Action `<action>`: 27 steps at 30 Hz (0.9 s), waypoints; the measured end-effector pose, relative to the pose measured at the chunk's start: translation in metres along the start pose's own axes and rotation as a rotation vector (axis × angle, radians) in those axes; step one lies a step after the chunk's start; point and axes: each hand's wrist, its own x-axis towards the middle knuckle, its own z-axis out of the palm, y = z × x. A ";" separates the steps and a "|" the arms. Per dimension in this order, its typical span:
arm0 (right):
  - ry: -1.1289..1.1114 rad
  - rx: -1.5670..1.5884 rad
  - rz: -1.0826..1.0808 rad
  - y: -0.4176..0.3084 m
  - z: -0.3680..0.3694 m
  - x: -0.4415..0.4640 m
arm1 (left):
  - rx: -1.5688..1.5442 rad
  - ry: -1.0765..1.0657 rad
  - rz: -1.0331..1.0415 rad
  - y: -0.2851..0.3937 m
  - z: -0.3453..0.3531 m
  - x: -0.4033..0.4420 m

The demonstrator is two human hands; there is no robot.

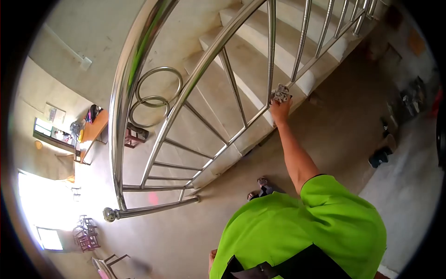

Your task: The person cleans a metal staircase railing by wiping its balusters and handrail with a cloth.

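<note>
My right hand reaches forward, its fingers closed around a crumpled grey cloth. The cloth presses against the lower rail of a shiny metal stair railing, at the foot of an upright bar. My left hand hangs low beside my green shirt, mostly hidden by it, so its fingers do not show clearly.
Concrete steps rise behind the railing. Two metal rings sit inside its curved end. A wooden table and stacked chairs stand at the left. Dark shoes lie on the floor at the right.
</note>
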 end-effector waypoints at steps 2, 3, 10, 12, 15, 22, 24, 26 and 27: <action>0.036 0.070 0.109 0.005 -0.006 0.004 | 0.004 -0.022 0.008 0.001 -0.005 0.007; -0.057 0.137 0.146 0.019 -0.006 0.011 | 0.004 -0.038 0.011 0.004 -0.006 0.011; -0.231 0.602 0.689 0.035 -0.069 -0.028 | 0.024 -0.134 0.049 0.011 -0.020 0.038; -0.189 0.516 0.747 0.031 -0.087 -0.014 | 0.025 -0.140 0.056 0.013 -0.015 0.045; -0.084 0.756 0.586 0.023 -0.098 0.035 | 0.033 -0.131 0.065 0.019 -0.006 0.051; 0.078 0.744 0.335 0.009 -0.059 0.120 | -0.104 -0.125 0.067 0.039 0.068 0.069; 0.090 0.712 0.378 0.039 -0.043 0.116 | -0.062 -0.104 0.066 0.038 0.096 0.082; -0.054 0.528 0.144 0.063 -0.056 0.114 | -0.028 -0.090 0.066 0.039 0.128 0.093; -0.051 0.533 0.152 0.071 -0.065 0.116 | -0.018 -0.086 0.065 0.042 0.144 0.098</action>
